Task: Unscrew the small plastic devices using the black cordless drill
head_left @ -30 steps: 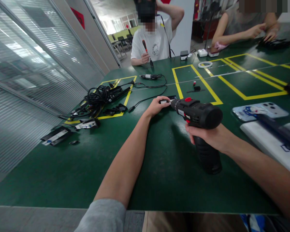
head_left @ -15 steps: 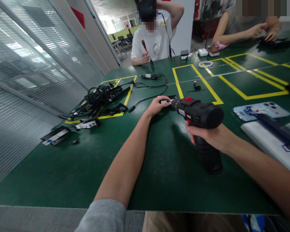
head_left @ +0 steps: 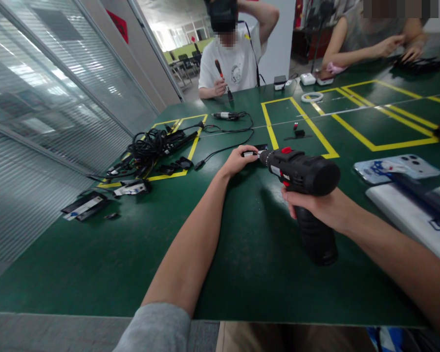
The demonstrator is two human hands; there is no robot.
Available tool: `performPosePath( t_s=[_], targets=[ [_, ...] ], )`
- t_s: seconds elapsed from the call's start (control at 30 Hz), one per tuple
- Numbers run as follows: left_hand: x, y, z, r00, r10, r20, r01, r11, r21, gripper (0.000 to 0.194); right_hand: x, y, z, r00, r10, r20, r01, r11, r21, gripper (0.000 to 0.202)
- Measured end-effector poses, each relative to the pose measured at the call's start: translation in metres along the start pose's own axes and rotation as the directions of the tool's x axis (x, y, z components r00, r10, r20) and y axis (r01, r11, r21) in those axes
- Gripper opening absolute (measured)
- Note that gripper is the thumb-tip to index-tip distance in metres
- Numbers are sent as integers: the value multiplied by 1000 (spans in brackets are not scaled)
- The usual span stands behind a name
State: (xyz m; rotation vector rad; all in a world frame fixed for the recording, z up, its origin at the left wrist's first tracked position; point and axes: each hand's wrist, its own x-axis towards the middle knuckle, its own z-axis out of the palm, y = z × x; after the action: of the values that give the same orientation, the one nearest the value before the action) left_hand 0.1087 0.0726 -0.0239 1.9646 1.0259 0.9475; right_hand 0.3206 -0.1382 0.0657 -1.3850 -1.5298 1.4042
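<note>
My right hand (head_left: 311, 208) is wrapped round the grip of a black and red power drill (head_left: 300, 171), which points left and away from me. The drill's tip meets a small black part with a white label (head_left: 250, 154) on the green table (head_left: 139, 259). My left hand (head_left: 240, 160) holds that part down, fingers bent round its near side; much of the part is hidden behind the hand and the drill.
Tangled black cables (head_left: 150, 149) lie at left, with two black devices (head_left: 85, 205) nearer. A phone (head_left: 398, 167) and a white case (head_left: 407, 210) rest at right. Across the table, a person holds a screwdriver (head_left: 219, 68); another person's hands (head_left: 399, 46) are at upper right.
</note>
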Motion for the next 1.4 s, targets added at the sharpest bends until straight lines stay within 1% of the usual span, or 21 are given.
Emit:
performPosePath(
  t_s=[0.1,0.23,0.33,0.47,0.6,0.83,1.13,1.4],
  targets=[
    [0,0,0,1000,-4,3,4,1000,-10,35,0,0,0,1000,1,-4,-1,1000,-8,8],
    [0,0,0,999,-28,24,28,999,16,38,0,1,0,1000,-3,-8,3,1000,-23,7],
    [0,-1,-1,999,-9,39,9,1000,6,38,0,0,-1,1000,-1,-13,1,999,-46,8],
    [0,-1,-1,1000,12,25,-12,1000,5,35,-1,-1,-1,1000,-6,-2,6,999,-36,10],
    [0,-1,0,1000,11,26,-11,1000,-2,35,-1,-1,-1,1000,0,-1,0,1000,-9,7],
    [0,0,-1,1000,7,22,-9,998,67,35,0,-1,0,1000,-9,-2,9,1000,-9,6],
    [0,-1,-1,1000,25,7,-26,999,44,35,-1,0,0,1000,11,-5,-11,1000,15,6],
    [-1,3,0,1000,-8,-18,8,1000,25,32,-1,-1,-1,1000,13,-11,-13,1000,-7,6]
  ],
)
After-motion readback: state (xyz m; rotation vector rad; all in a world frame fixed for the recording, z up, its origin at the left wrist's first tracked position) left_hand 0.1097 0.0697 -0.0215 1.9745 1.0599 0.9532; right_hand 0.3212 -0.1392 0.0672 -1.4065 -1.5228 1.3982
